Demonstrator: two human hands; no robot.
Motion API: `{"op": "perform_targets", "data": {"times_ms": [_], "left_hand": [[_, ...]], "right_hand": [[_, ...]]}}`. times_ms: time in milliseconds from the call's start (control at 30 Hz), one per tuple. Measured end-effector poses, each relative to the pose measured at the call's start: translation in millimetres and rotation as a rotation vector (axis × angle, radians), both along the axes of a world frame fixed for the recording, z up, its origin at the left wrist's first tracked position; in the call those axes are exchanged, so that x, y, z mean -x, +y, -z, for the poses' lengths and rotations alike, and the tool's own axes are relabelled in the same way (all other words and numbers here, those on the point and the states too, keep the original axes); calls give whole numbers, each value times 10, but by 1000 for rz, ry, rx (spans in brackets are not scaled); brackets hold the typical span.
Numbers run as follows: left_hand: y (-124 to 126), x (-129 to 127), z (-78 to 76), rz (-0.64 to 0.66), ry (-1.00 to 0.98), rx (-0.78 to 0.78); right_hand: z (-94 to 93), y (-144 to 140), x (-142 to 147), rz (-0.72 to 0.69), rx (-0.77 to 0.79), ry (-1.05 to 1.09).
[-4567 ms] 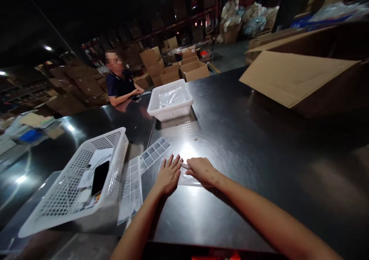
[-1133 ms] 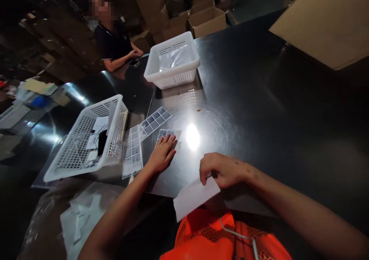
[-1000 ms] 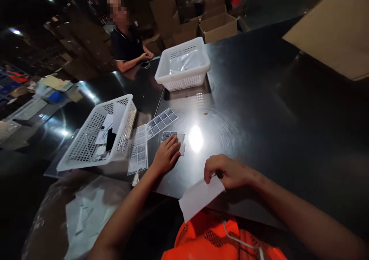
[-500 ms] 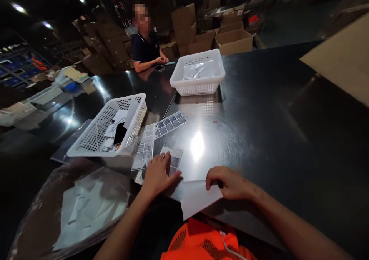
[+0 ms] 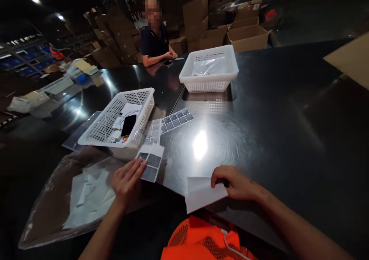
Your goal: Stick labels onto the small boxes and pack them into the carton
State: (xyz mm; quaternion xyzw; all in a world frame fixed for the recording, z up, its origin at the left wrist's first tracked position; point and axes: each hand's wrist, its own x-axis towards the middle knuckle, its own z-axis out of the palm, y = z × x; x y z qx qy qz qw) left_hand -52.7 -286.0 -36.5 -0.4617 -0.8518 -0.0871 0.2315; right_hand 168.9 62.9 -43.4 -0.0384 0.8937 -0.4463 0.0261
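Close to the table's front edge, my left hand (image 5: 127, 179) is closed on a label sheet (image 5: 154, 161) with dark printed squares, fingers over its left side. The sheet is lifted, its thumb side hidden from me. My right hand (image 5: 235, 184) pinches the right part of a folded white paper (image 5: 203, 194), which overhangs the front edge. Two more label sheets lie flat beyond my left hand: a pale one (image 5: 152, 132) beside the near basket, and a darker one (image 5: 177, 120) partly under it.
A white perforated basket (image 5: 86, 140) holds a black phone (image 5: 128, 125), cables and papers. Another white basket (image 5: 209, 87) with clear plastic packs stands farther back. A clear plastic bag (image 5: 40, 210) of white papers is at lower left. Across the table (image 5: 276, 110) sits a person (image 5: 154, 44).
My left hand has moved left and picked up the label sheet from the table. The right hand still grips the white paper in about the same place. The camera view has shifted slightly.
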Motion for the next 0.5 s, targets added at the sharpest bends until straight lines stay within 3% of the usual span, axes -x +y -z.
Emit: {"op": "perform_targets", "data": {"times_ms": [67, 200, 300, 433, 500], "left_hand": [[106, 153, -62, -158, -100, 8], [370, 343, -114, -224, -511, 218], [485, 420, -109, -388, -543, 201], [574, 562, -135, -746, -554, 165], [618, 657, -161, -814, -624, 152]], "right_hand": [[-5, -1, 3, 6, 0, -1], [1, -5, 5, 5, 19, 5], [17, -9, 5, 13, 29, 4], [23, -16, 9, 26, 28, -2], [10, -21, 10, 24, 17, -12]]}}
